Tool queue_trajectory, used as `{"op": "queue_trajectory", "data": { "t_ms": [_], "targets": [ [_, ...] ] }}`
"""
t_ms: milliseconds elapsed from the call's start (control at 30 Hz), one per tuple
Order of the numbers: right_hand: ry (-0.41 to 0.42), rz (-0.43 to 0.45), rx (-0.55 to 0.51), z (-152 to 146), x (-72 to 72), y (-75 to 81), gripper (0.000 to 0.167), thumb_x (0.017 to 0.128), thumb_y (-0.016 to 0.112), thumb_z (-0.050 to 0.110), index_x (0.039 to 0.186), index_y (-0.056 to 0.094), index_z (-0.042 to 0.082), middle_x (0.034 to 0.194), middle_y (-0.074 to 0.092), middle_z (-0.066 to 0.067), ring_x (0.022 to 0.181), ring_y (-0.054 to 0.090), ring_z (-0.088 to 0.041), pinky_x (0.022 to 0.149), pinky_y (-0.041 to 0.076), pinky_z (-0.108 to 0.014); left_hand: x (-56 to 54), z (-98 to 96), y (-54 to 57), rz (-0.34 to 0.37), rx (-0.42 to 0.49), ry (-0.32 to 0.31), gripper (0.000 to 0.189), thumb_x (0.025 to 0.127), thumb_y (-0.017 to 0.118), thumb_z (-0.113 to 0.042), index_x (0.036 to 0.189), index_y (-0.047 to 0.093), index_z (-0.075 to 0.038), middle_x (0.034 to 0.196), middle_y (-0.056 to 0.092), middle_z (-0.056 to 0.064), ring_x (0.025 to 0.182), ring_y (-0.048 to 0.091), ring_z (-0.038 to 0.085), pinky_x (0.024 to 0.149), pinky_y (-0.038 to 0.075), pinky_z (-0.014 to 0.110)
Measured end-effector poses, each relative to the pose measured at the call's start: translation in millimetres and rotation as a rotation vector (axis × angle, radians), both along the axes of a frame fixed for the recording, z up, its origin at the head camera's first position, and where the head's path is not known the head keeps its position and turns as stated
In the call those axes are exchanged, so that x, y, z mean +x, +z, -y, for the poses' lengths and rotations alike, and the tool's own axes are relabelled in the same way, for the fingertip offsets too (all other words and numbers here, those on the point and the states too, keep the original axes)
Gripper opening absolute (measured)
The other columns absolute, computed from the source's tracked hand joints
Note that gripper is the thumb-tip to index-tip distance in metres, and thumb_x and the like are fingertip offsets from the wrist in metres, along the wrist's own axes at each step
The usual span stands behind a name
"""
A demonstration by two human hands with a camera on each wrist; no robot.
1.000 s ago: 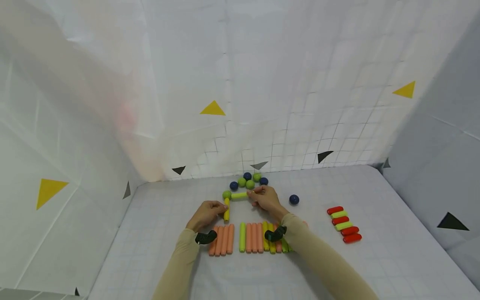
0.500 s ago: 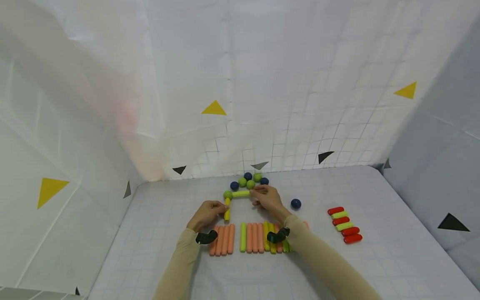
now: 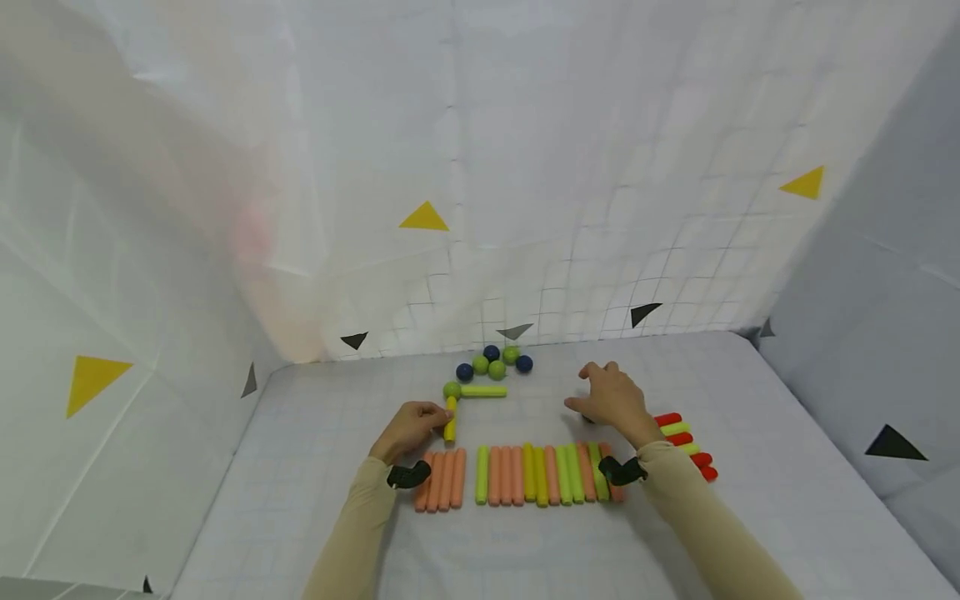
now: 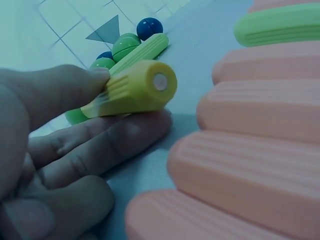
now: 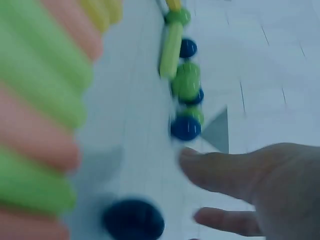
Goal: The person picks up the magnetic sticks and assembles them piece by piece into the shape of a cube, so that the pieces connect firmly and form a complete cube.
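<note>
My left hand (image 3: 408,429) pinches a yellow rod (image 4: 142,90) between thumb and fingers; a small metal disc shows in its near end. The rod's far end meets a green ball (image 3: 452,390). From that ball a lime-green rod (image 3: 484,391) runs to the right along the table, its other end free. My right hand (image 3: 613,402), fingers spread and holding nothing, hovers over a dark blue ball (image 5: 134,220). In the head view that ball is mostly hidden beneath the hand. Hand and ball are apart in the right wrist view.
Several green and blue balls (image 3: 497,370) cluster near the back wall. Orange, yellow and lime rods (image 3: 517,475) lie side by side in front. Short red and lime pieces (image 3: 679,438) lie at the right, partly behind the right forearm.
My right hand has let go of the lime-green rod and moved right to the lone blue ball. The left hand keeps its hold on the yellow rod.
</note>
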State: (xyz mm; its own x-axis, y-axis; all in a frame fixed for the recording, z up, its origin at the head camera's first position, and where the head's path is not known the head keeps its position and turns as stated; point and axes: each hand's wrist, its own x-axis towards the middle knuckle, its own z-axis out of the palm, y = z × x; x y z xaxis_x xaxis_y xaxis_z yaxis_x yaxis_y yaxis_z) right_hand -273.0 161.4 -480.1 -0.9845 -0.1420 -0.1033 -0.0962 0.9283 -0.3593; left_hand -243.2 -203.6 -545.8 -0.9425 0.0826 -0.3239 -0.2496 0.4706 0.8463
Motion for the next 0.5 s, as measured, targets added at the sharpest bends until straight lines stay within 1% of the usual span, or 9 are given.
{"op": "queue_trajectory", "data": {
  "t_ms": [100, 200, 300, 367, 433, 500],
  "targets": [
    [0.035, 0.101, 0.035, -14, 2.2, -1.5, 0.064, 0.089, 0.085, 0.041, 0.134, 0.064, 0.0, 0.12, 0.065, -0.025, 0.09, 0.062, -0.031, 0.073, 0.056, -0.045, 0.1, 2.4, -0.7, -0.01, 0.007, 0.004, 0.033, 0.101, 0.071, -0.042, 0.104, 0.08, -0.011, 0.097, 0.074, 0.003, 0.092, 0.061, 0.019, 0.083, 0.046, 0.032],
    [0.085, 0.145, -0.009, -20, 3.6, -9.6, 0.057, 0.087, 0.088, 0.035, 0.126, 0.067, 0.0, 0.117, 0.07, -0.021, 0.091, 0.062, -0.03, 0.078, 0.058, -0.046, -0.5, 4.3, -2.0, -0.017, 0.015, 0.007, 0.032, 0.101, 0.072, -0.042, 0.104, 0.08, -0.011, 0.096, 0.075, 0.003, 0.092, 0.062, 0.019, 0.085, 0.046, 0.032],
    [0.124, 0.143, -0.092, -19, 2.4, -22.2, 0.045, 0.088, 0.088, 0.028, 0.119, 0.069, 0.002, 0.113, 0.071, -0.017, 0.094, 0.062, -0.029, 0.085, 0.059, -0.049, -0.9, 4.7, -3.4, -0.025, 0.021, 0.005, 0.033, 0.101, 0.071, -0.042, 0.104, 0.08, -0.01, 0.096, 0.075, 0.003, 0.093, 0.064, 0.018, 0.089, 0.047, 0.033],
    [0.15, 0.126, -0.156, -17, -1.2, -31.0, 0.038, 0.089, 0.086, 0.025, 0.117, 0.069, 0.004, 0.11, 0.071, -0.014, 0.095, 0.062, -0.028, 0.089, 0.058, -0.05, -0.9, 4.0, -3.7, -0.025, 0.024, 0.005, 0.034, 0.101, 0.072, -0.042, 0.104, 0.079, -0.01, 0.096, 0.075, 0.003, 0.094, 0.064, 0.018, 0.092, 0.048, 0.035],
    [0.179, 0.114, -0.215, -14, -6.1, -39.2, 0.036, 0.092, 0.084, 0.024, 0.119, 0.069, 0.006, 0.109, 0.07, -0.012, 0.096, 0.062, -0.027, 0.092, 0.057, -0.05, -0.5, 2.7, -3.9, -0.025, 0.023, 0.006, 0.033, 0.101, 0.071, -0.042, 0.103, 0.079, -0.01, 0.096, 0.075, 0.003, 0.094, 0.064, 0.018, 0.092, 0.048, 0.035],
    [0.199, 0.103, -0.259, -10, -11.7, -47.2, 0.037, 0.093, 0.082, 0.026, 0.124, 0.069, 0.009, 0.111, 0.07, -0.011, 0.099, 0.062, -0.026, 0.095, 0.055, -0.05, 0.2, 1.0, -3.9, -0.02, 0.017, 0.007, 0.033, 0.101, 0.071, -0.042, 0.103, 0.079, -0.01, 0.096, 0.075, 0.003, 0.093, 0.063, 0.019, 0.091, 0.047, 0.035]
  ]
}}
